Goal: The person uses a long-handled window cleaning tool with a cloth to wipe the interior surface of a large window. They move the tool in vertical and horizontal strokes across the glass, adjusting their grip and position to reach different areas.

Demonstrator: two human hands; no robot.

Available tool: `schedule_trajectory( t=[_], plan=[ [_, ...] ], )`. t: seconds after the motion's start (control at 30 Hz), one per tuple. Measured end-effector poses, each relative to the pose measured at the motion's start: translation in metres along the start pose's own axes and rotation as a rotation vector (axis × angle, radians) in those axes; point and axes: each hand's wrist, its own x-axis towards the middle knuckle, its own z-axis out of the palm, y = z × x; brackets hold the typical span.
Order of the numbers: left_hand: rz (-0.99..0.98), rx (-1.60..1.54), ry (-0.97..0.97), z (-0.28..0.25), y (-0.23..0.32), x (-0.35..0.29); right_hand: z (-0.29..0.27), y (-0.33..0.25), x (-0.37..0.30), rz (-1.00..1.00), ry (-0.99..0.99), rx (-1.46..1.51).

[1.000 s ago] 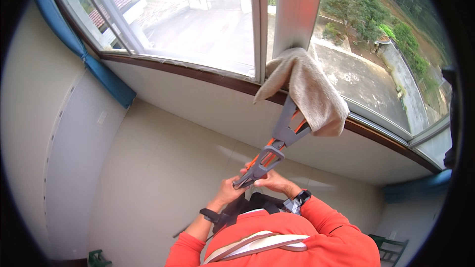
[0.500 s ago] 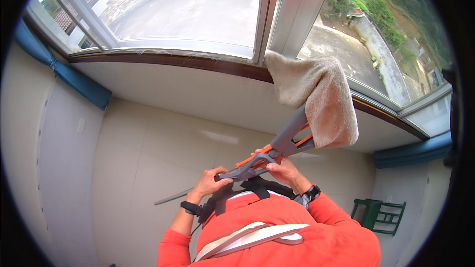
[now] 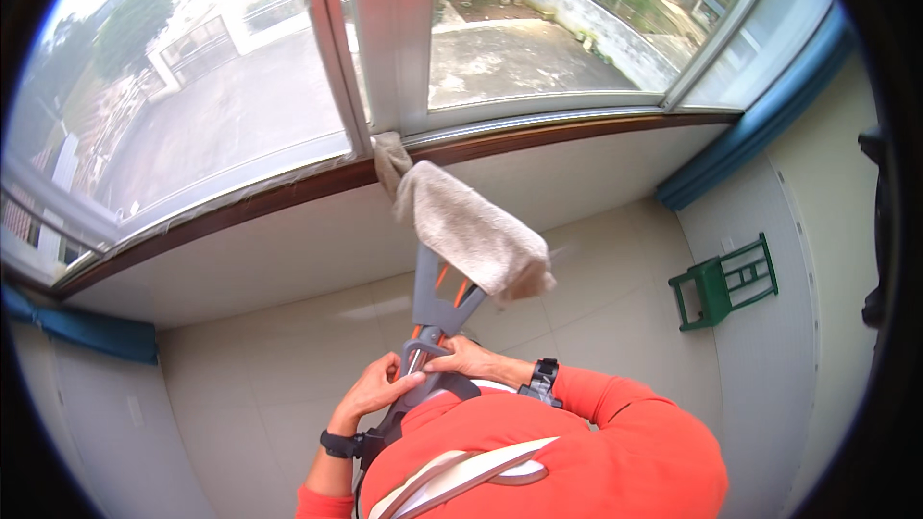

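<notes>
A mop with a grey and orange frame (image 3: 428, 293) rises in front of my body, its head pointing to the window. Draped over the head is a beige towel (image 3: 471, 221), one corner of which reaches the brown window sill. My left hand (image 3: 381, 387) is closed round the lower part of the mop near my waist. Just above and to its right, my right hand (image 3: 466, 358) grips the mop by the joint below the frame. My body hides the mop's lower end.
A wide sliding window (image 3: 221, 125) with metal frames runs ahead, above a brown sill (image 3: 586, 135). Blue curtains hang at the left (image 3: 87, 327) and the right (image 3: 760, 125). On the tiled floor (image 3: 260, 356), a green chair (image 3: 711, 290) stands by the right wall.
My view has turned to the right. The mop has swung from slanting rightward to nearly straight ahead, carrying the towel with it. My hands have come closer together on it.
</notes>
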Motion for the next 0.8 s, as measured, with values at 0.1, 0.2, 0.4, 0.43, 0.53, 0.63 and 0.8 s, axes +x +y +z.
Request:
schedule_trajectory(
  t=[0.1, 0.2, 0.4, 0.43, 0.53, 0.63, 0.8],
  plan=[
    [-0.014, -0.178, -0.015, 0.007, -0.002, 0.006, -0.004, 0.01, 0.007, 0.067, -0.059, 0.166],
    [-0.05, -0.254, 0.01, 0.016, -0.011, 0.012, -0.014, 0.017, 0.013, 0.111, -0.095, 0.139],
    [-0.238, -0.426, 0.019, 0.028, -0.052, 0.002, -0.014, 0.015, 0.028, 0.291, -0.245, -0.078],
    [-0.284, -0.46, 0.052, 0.029, -0.061, -0.003, -0.017, 0.007, 0.031, 0.305, -0.344, -0.231],
    [-0.353, -0.513, 0.088, 0.035, -0.087, -0.02, -0.034, -0.047, 0.053, -0.149, -0.444, -0.966],
    [-0.35, -0.689, 0.145, 0.045, -0.106, -0.039, -0.041, -0.123, 0.087, -0.464, 0.078, -0.774],
    [-0.304, -0.95, 0.383, 0.063, -0.115, -0.068, -0.031, -0.269, 0.132, -1.107, 0.664, -0.743]
  ],
)
